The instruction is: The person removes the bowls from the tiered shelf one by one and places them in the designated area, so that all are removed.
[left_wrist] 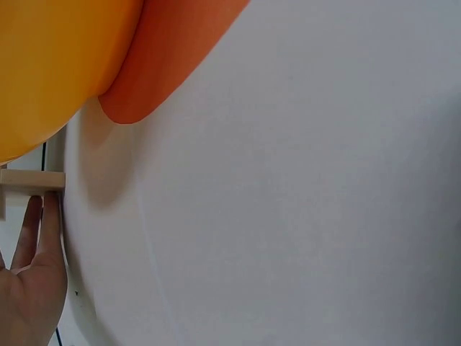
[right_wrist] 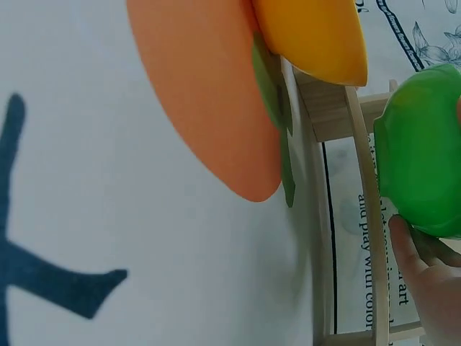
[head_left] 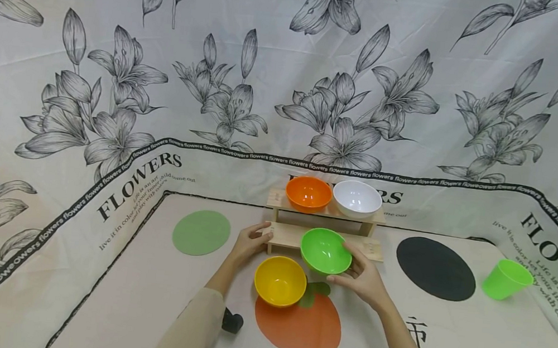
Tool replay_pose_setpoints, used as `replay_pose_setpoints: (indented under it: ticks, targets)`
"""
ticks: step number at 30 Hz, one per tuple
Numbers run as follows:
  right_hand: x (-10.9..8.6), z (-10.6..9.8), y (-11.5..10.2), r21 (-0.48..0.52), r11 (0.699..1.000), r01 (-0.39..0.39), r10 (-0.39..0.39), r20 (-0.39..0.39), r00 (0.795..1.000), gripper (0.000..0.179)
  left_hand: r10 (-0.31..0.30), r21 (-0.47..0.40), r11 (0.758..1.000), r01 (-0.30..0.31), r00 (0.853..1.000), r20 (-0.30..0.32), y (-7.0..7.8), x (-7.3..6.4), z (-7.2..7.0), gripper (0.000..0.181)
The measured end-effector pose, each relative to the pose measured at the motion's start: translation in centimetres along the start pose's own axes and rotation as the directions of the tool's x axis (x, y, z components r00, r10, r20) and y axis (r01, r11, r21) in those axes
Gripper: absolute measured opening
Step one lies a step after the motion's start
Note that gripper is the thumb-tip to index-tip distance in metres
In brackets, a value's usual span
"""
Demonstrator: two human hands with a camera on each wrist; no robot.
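Observation:
My right hand (head_left: 367, 280) holds a green bowl (head_left: 326, 251) by its right side, fingers near the rim and thumb low at the front. The bowl overlaps the lower step of a two-step wooden shelf (head_left: 285, 235) in the head view. At the shelf's left end, my left hand (head_left: 249, 242) touches the lower board; in the left wrist view two straight fingers (left_wrist: 49, 231) meet the board's edge. A yellow bowl (head_left: 280, 280) stands in front of the shelf, between my forearms. On the top step sit an orange bowl (head_left: 308, 194) and a white bowl (head_left: 357, 199).
A green cup (head_left: 507, 280) leans at the far right, beside a dark oval (head_left: 435, 268) on the cloth. Left of the shelf lies a light green oval (head_left: 201, 232). An orange fruit shape (head_left: 299, 327) lies under the yellow bowl. Flower-printed cloth (head_left: 245, 103) rises behind the shelf.

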State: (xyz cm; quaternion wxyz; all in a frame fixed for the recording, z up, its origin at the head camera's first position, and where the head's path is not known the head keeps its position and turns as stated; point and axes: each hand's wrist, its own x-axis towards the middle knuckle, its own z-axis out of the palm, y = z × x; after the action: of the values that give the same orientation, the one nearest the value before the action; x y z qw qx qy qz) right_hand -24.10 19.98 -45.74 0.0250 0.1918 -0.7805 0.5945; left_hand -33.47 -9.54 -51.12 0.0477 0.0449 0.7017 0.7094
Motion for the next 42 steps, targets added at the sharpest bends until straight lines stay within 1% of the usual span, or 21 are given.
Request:
replay_pose_setpoints:
  ticks: [10, 14, 18, 23, 28, 42]
  targets:
    - [-1.5, -0.3, 0.1, -0.01, 1.0, -0.015, 0.015, 0.003, 1.0, 0.084, 0.001, 0.01, 1.0, -0.001, 1.0, -0.004, 0.0, 0.0, 0.0, 0.05]
    - [-2.2, -0.4, 0.3, 0.01, 1.0, -0.025, 0.025, 0.022, 0.999, 0.086, 0.0, 0.01, 1.0, 0.0, 1.0, -0.001, 0.0, -0.1, 0.0, 0.05]
    - [-2.8, -0.6, 0.3, 0.051, 0.998, -0.037, 0.035, 0.038, 0.999, 0.087, 0.001, 0.006, 1.0, -0.001, 1.0, 0.001, 0.1, -0.1, 0.0, 0.05]
    - [-3.6, -0.6, 0.3, 0.054, 0.997, -0.061, 0.059, 0.039, 0.997, 0.089, 0.012, 0.006, 1.0, -0.012, 1.0, 0.006, 0.1, -0.2, 0.0, 0.049]
    - [-4.3, -0.6, 0.4, 0.066, 0.995, -0.07, 0.066, 0.062, 0.996, 0.089, 0.007, 0.013, 1.0, -0.007, 1.0, 0.002, 0.1, -0.1, 0.0, 0.049]
    - [-5.3, -0.8, 1.2, 0.069, 0.987, -0.146, 0.138, 0.114, 0.984, 0.091, 0.007, -0.01, 1.0, -0.007, 1.0, 0.022, 0.0, 0.0, -0.1, 0.053]
